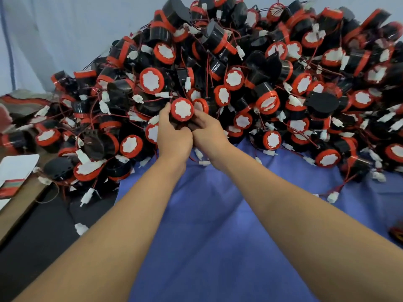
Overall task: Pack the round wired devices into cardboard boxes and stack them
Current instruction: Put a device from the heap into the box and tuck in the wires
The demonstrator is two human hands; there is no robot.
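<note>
Both hands meet on one round device at the near edge of the big pile, which covers the far half of the tabletop on a blue cloth. The left hand curls round the device from its left side, thumb up against the red rim. The right hand curls round it from the right. So the grip is a two-handed clasp on this one piece, with neither hand nearer than the other.

The device's red-rimmed white face tilts up toward the person. Its black body runs away from that face, down and back between the palms, so the long axis points into the pile rather than along the tabletop edge. Its wire and plug cannot be made out and may well trail back among the tangled red leads behind it.

The only cardboard in view lies at the tabletop's left edge, well apart from the hands. The piece would probably have to come toward the person, clear of the pile, and then go left; a snagged lead could drag neighbours along.
</note>
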